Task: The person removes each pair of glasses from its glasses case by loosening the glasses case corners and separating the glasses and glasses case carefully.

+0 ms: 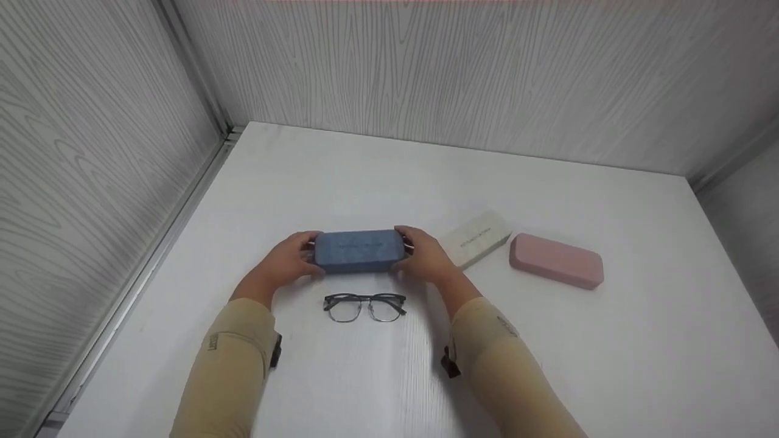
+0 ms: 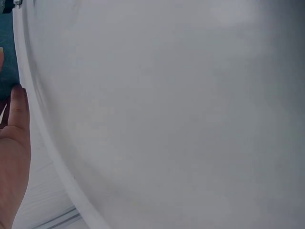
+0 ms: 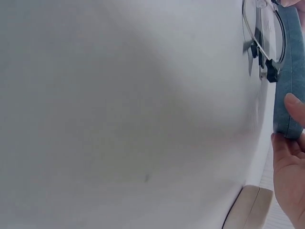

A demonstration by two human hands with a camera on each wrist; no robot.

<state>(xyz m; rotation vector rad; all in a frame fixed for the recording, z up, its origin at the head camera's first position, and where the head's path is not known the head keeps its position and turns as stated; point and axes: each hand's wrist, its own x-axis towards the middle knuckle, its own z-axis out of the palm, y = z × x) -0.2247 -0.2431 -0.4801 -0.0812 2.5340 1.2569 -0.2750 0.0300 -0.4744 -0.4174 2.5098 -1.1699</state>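
A blue glasses case (image 1: pixel 359 250) with faint lettering on its lid is closed and lies lengthwise between both hands in the head view. My left hand (image 1: pixel 283 260) grips its left end, thumb at the near edge and fingers toward the far edge. At the opposite end my right hand (image 1: pixel 423 254) holds it the same way. The right wrist view shows the right thumb (image 3: pixel 294 106) pressed on the blue side, near a seam. Eyeglasses (image 1: pixel 365 298) with a dark upper frame lie on the table just in front of the case, lenses toward me.
Right of the blue case, a cream glasses case (image 1: pixel 481 239) with lettering lies at a slant, partly covered by the right hand. Beside it is a pink glasses case (image 1: pixel 555 260). The white table (image 1: pixel 341 164) meets wood-grain panels (image 1: pixel 426 73) at its back and left.
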